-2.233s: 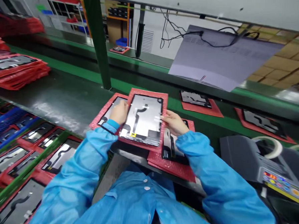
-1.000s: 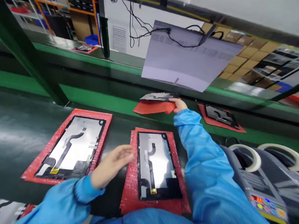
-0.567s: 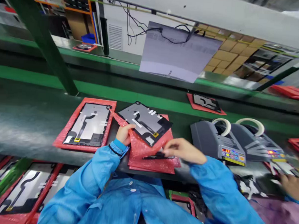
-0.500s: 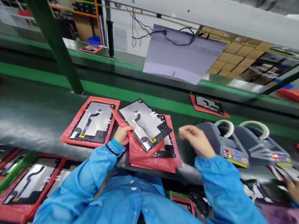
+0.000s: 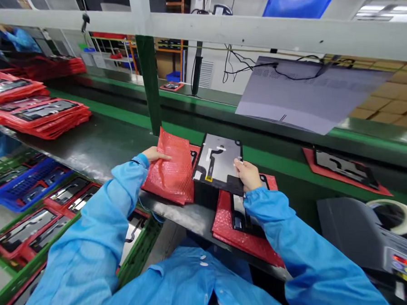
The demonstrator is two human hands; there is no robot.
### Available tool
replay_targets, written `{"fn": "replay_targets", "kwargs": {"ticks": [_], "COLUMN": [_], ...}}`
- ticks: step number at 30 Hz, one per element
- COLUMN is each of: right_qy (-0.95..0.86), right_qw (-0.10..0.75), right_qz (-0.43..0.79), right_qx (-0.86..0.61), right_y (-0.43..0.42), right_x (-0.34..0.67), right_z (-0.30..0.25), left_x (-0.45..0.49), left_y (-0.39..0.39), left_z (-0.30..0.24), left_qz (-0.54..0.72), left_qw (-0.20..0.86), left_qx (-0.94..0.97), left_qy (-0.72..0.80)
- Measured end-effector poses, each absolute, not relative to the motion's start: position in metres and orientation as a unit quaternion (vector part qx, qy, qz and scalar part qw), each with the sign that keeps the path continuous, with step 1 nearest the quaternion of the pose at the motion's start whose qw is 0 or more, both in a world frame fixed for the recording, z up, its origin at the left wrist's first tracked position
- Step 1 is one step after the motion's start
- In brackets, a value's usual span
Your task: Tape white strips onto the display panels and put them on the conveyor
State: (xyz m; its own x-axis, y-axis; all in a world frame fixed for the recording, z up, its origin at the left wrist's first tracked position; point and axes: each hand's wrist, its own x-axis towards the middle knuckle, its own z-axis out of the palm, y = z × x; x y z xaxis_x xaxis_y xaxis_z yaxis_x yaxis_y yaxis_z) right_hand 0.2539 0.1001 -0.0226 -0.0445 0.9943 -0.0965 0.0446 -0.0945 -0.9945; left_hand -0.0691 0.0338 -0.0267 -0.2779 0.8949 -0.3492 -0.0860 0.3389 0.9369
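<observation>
My left hand (image 5: 154, 154) grips the edge of a red bubble-wrap bag (image 5: 175, 162), which lies over the left pile and covers most of a panel there. In my right hand (image 5: 250, 174) is a flat tablet screen panel (image 5: 225, 165), pinched at its right edge with its grey back up. That back has a dark flex cable and a yellow tab. The panel is held tilted above the bench, between the two piles. Under my right forearm lies another screen panel (image 5: 238, 211) on red bubble-wrap bags (image 5: 231, 233).
Grey tape dispensers (image 5: 349, 228) stand at right. Behind them a panel on red wrap (image 5: 347, 169) lies on the bench. Stacks of wrapped panels (image 5: 48, 117) sit at far left. Green crates (image 5: 13, 270) and a blue basket (image 5: 8, 190) are below. A green post (image 5: 148, 86) rises behind the bench.
My right hand, empty before, has taken the panel. My left hand has moved the red bag left, over the left pile. The view has turned left.
</observation>
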Motion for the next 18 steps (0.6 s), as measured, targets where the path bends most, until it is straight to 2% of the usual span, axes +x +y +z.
{"fn": "replay_targets", "kwargs": {"ticks": [4,9,12,18], "right_qy": [-0.453,-0.475,-0.485,-0.508], "right_qw": [0.486,0.465,0.451,0.438], "right_qz": [0.519,0.523,0.532,0.529], "right_qx": [-0.538,-0.533,-0.528,-0.519], "right_y": [0.114,0.115,0.112,0.087], "right_x": [0.251,0.238,0.220,0.144], "right_z": [-0.025,-0.028,-0.034,-0.059], "left_x": [-0.112,-0.139,-0.145,-0.138], "left_y": [0.055,0.066,0.076,0.086], "left_z": [-0.035,-0.044,-0.051,-0.062], "left_qz": [0.377,0.280,0.285,0.301], "left_qw": [0.502,0.427,0.388,0.379], "left_qx": [0.372,0.449,0.483,0.501], "left_qy": [0.684,0.733,0.731,0.717]}}
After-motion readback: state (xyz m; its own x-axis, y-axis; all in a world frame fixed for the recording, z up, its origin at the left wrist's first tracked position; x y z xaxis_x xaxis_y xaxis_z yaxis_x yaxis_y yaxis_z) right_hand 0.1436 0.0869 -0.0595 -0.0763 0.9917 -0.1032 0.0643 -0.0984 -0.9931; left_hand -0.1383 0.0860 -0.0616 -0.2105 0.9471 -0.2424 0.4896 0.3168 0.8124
